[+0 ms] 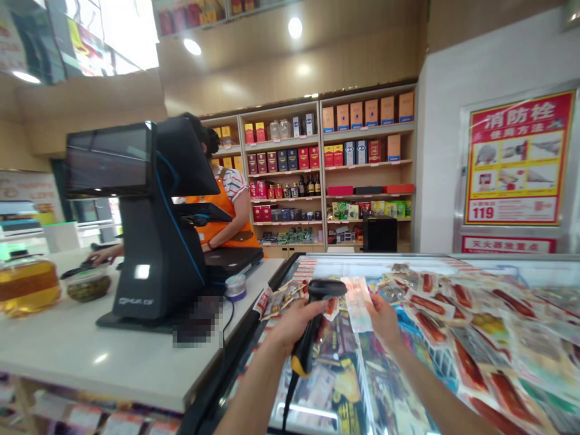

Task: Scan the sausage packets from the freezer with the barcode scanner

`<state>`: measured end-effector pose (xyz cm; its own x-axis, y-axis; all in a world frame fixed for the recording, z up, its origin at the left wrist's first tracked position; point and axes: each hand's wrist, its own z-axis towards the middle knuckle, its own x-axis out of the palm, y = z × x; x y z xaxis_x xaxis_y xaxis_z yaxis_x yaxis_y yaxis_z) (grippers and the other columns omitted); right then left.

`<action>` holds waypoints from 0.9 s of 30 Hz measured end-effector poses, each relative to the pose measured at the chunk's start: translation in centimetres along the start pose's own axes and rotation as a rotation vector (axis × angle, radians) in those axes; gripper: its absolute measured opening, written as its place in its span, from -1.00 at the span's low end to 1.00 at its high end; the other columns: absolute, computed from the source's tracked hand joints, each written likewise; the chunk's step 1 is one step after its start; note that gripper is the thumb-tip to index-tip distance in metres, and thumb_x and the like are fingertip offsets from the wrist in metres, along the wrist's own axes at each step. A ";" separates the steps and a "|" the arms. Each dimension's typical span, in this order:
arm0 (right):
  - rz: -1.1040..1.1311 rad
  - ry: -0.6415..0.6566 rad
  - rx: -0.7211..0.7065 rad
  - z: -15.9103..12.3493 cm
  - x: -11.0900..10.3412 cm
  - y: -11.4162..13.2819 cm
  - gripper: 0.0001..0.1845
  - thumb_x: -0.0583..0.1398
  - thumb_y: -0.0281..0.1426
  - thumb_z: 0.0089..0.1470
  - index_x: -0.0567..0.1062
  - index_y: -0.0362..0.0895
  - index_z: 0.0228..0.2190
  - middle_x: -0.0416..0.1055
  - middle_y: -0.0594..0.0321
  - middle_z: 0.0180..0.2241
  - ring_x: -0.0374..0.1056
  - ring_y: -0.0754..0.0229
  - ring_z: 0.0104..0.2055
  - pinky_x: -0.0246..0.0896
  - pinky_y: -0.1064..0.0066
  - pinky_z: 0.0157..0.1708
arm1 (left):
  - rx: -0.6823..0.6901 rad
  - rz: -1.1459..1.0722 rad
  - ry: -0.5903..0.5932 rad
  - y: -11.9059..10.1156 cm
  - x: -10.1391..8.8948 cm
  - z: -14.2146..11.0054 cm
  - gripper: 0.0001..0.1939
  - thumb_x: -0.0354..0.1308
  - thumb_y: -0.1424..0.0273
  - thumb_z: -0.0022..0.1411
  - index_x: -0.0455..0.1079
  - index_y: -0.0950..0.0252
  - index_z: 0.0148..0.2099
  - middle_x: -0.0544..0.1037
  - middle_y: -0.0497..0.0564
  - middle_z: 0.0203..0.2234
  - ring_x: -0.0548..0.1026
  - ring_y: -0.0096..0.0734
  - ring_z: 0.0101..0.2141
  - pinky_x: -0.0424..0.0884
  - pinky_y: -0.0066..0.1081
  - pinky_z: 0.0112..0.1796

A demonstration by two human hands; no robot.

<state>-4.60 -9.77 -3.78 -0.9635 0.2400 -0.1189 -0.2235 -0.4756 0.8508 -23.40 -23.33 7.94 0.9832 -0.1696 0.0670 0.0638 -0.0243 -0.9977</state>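
Observation:
My left hand [293, 323] is wrapped around a black barcode scanner [326, 288] with a yellow-tipped handle and a cable hanging below. The scanner's head faces away from me. Just to its right, my right hand [384, 317] pinches the edge of a pale, flat packet [356, 304] with faint reddish print. The packet stands upright close to the scanner head; whether they touch I cannot tell. Both hands are above a glass-topped freezer [435, 261]. Packed sausages [429, 326] and other small packs lie to the right of my right hand.
A black checkout terminal [158, 266] stands on the white counter [149, 371] at left, with a round tin [235, 286] beside it. Behind it is a person in an orange apron [224, 202]. A jar of yellow liquid [27, 284] sits far left. Stocked shelves [322, 181] line the back wall.

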 end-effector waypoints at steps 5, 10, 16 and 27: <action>0.010 -0.030 -0.009 0.1 -0.2 0.2 -0.66 0.04 -0.25 -0.14 0.38 -0.19 -0.33 0.43 0.14 -0.37 0.33 0.15 -0.37 0.18 0.39 -0.36 | -0.010 -0.013 -0.003 0.1 -0.2 -0.2 -0.73 0.08 0.23 -0.06 0.23 0.36 -0.45 0.38 -0.06 -0.69 0.30 -0.57 -0.73 0.20 -0.54 -0.69; -0.014 -0.047 -0.034 0.3 -0.1 -0.7 -0.63 0.03 -0.22 -0.13 0.35 -0.19 -0.29 0.42 0.12 -0.34 0.32 0.13 -0.30 0.15 0.36 -0.27 | -0.037 -0.080 0.019 -0.5 0.0 0.1 -0.72 0.07 0.21 -0.05 0.25 0.38 -0.46 0.38 -0.05 -0.69 0.31 -0.58 -0.72 0.20 -0.55 -0.69; -0.054 -0.032 0.011 0.6 0.2 -0.6 -0.67 0.02 -0.27 -0.14 0.35 -0.19 -0.32 0.42 0.13 -0.36 0.33 0.15 -0.35 0.17 0.36 -0.32 | 0.035 -0.101 -0.049 -1.4 -1.4 -0.3 -0.72 0.09 0.21 -0.06 0.25 0.38 -0.47 0.39 -0.04 -0.67 0.31 -0.58 -0.71 0.22 -0.55 -0.68; -0.289 -0.059 -0.006 2.9 11.0 4.5 -0.70 0.00 -0.46 -0.18 0.42 -0.19 -0.35 0.43 0.13 -0.45 0.34 0.14 -0.41 0.18 0.38 -0.39 | -0.017 -0.097 -0.393 1.0 -9.5 -2.9 -0.71 0.10 0.22 -0.06 0.27 0.40 -0.51 0.39 -0.01 -0.69 0.30 -0.58 -0.72 0.24 -0.55 -0.69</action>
<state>-15.74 -6.76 0.22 -0.8496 0.4146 -0.3261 -0.4886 -0.3853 0.7828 -33.13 -24.59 6.34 0.9635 0.2235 0.1472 0.1597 -0.0390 -0.9864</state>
